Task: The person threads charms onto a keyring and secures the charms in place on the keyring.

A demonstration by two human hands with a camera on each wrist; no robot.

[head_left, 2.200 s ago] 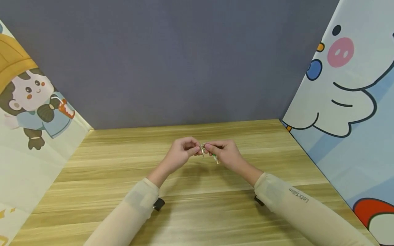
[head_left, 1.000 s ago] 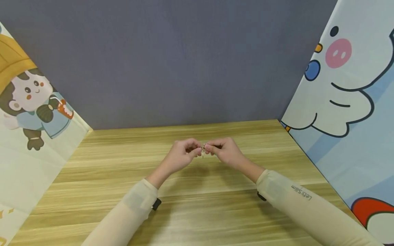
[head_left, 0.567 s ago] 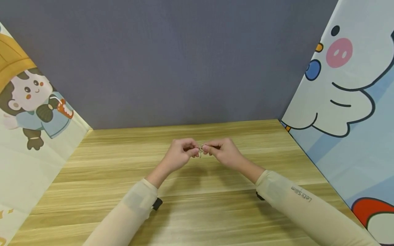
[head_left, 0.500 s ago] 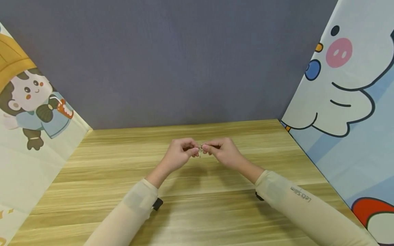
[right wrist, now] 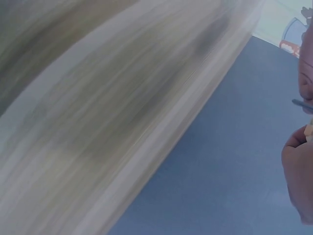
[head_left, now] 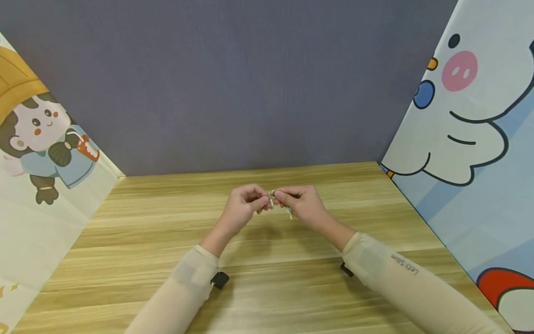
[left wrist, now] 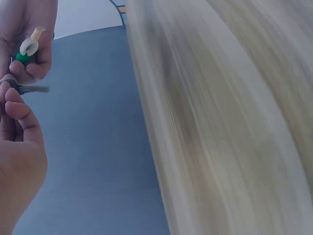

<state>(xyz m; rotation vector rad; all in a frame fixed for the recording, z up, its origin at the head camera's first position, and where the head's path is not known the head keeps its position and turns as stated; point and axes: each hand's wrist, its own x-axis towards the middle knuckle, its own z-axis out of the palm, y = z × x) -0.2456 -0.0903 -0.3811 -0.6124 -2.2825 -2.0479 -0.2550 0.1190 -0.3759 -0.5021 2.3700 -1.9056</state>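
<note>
Over the table, both hands meet at a small metal keychain. My left hand (head_left: 243,205) pinches a thin key (head_left: 271,202) between thumb and forefinger, its blade pointing down. From the right, my right hand (head_left: 308,206) pinches the key ring (head_left: 273,192) with thumb and forefinger. A small green, white and tan charm (left wrist: 29,48) hangs below the right hand's fingers in the left wrist view. The key's dark blade (left wrist: 35,89) sticks out sideways between the hands there. Fingers hide much of the ring.
The wood-grain table (head_left: 267,287) spreads under both forearms. A grey panel (head_left: 250,83) rises behind its far edge. Cartoon-printed panels stand at the left (head_left: 37,208) and right (head_left: 471,204). Small dark devices (head_left: 219,280) show at both cuffs.
Both hands have risen slightly toward the back, still close together. The charm, hidden half a second ago, shows again below the right hand. Both hands keep their pinch.
</note>
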